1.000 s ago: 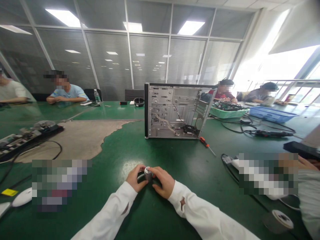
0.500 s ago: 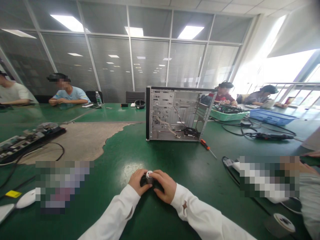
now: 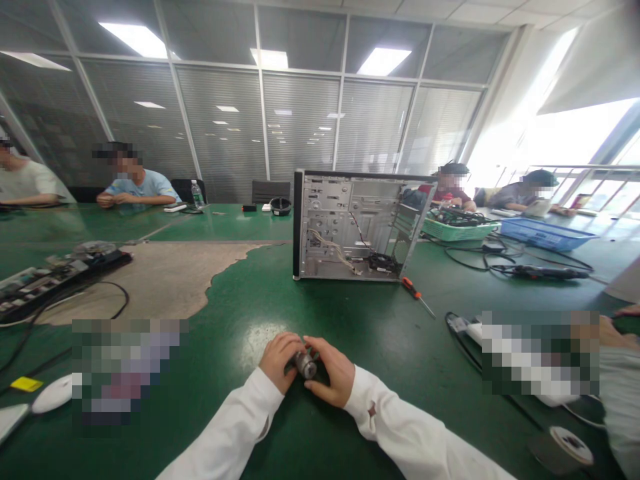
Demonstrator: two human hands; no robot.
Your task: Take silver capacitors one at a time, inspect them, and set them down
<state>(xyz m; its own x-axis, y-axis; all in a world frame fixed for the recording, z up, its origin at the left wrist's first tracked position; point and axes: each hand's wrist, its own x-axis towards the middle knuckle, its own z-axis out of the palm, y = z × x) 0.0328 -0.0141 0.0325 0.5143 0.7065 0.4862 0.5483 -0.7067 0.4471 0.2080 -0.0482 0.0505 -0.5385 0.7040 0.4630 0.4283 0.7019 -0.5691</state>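
Observation:
Between my two hands is a small metal cylinder [image 3: 306,367], grey and shiny, perhaps a little motor. It is tilted so that its round end faces me. My left hand [image 3: 278,360] is closed around its left side, the fingers over the top and the thumb below. From the other side my right hand [image 3: 334,370] grips it, fingertips at the upper edge and thumb at the lower right. The fingers hide part of the cylinder. Both hands are low over the green table [image 3: 260,300].
Beyond my hands stands an opened computer case [image 3: 360,230], with an orange-handled screwdriver [image 3: 417,295] by its corner. At right are a green basket [image 3: 463,230], a blue basket [image 3: 545,233], cables, a tape roll [image 3: 565,448] and a co-worker's sleeve [image 3: 620,393]. A power strip [image 3: 65,277] lies left.
The cylinder has been tipped over between my fingers: it stood upright with a white top showing, and now its grey round end points toward me. My right fingers have shifted off its top.

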